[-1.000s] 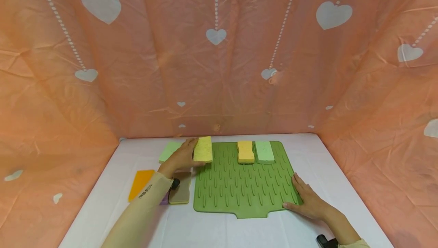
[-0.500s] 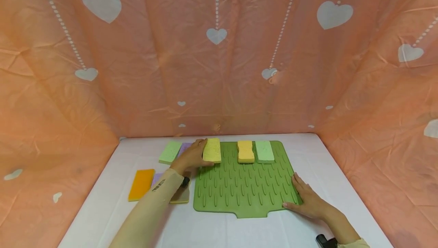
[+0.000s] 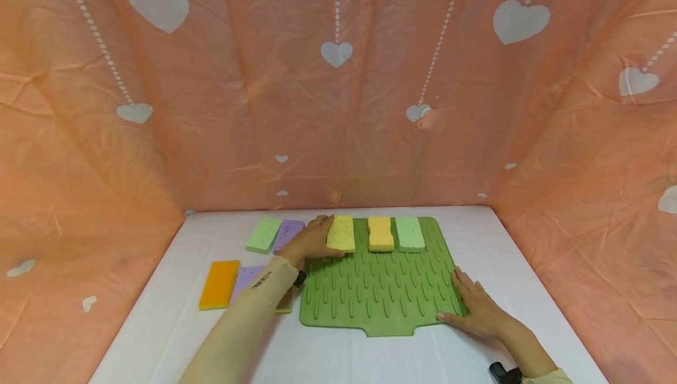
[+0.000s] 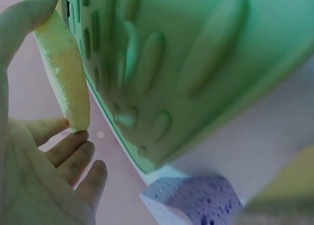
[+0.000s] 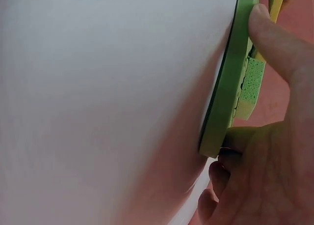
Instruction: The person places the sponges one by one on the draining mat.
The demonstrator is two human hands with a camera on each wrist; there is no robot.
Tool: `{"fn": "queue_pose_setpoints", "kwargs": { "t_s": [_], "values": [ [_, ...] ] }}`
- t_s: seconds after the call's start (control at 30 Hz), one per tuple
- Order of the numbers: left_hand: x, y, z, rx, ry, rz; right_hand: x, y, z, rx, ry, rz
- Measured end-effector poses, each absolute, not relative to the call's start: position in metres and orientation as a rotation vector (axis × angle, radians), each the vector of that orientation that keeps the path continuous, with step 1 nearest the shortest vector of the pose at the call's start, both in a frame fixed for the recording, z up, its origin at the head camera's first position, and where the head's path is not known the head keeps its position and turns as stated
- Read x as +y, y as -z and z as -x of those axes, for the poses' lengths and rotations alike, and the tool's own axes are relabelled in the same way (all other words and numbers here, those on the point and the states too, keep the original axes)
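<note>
My left hand pinches a yellow sponge by its ends, over the back left part of the green ridged mat. In the left wrist view the thumb is at one end of the yellow sponge and fingertips are at the other. My right hand rests at the mat's right edge, fingers spread and thumb on its front right corner. In the right wrist view that thumb lies on the mat's rim. A wavy-sided yellow-orange sponge and a pale green sponge lie side by side on the mat's back right.
Left of the mat, on the white table, lie a light green sponge, a purple sponge, an orange pad and another purple sponge. My left forearm partly hides a brownish sponge. Orange curtains enclose the table.
My left hand has carried the yellow sponge rightward over the mat, toward the yellow-orange one, uncovering the back purple sponge. The right hand has stayed in place.
</note>
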State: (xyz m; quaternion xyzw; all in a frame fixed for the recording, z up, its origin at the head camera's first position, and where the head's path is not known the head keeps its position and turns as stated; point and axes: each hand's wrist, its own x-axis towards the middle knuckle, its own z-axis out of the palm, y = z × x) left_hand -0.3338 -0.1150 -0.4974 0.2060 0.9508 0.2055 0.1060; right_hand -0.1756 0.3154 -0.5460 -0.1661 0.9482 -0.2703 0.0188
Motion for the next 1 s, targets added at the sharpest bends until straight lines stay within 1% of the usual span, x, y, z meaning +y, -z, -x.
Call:
{"fn": "queue_pose_setpoints", "kwargs": {
  "t_s": [0.1,0.3,0.7,1.0],
  "values": [
    [-0.11,0.497,0.334,2.792,-0.615,-0.612,0.318,0.553,0.176,3.025,0.802,0.597],
    [-0.102,0.498,0.336,2.773,-0.614,-0.594,0.319,0.557,0.177,3.072,0.788,0.645],
    [-0.095,0.501,0.34,2.774,-0.617,-0.575,0.308,0.537,0.173,2.93,0.777,0.477],
    [-0.087,0.502,0.34,2.753,-0.602,-0.602,0.307,0.535,0.173,2.928,0.773,0.468]
  ]
}}
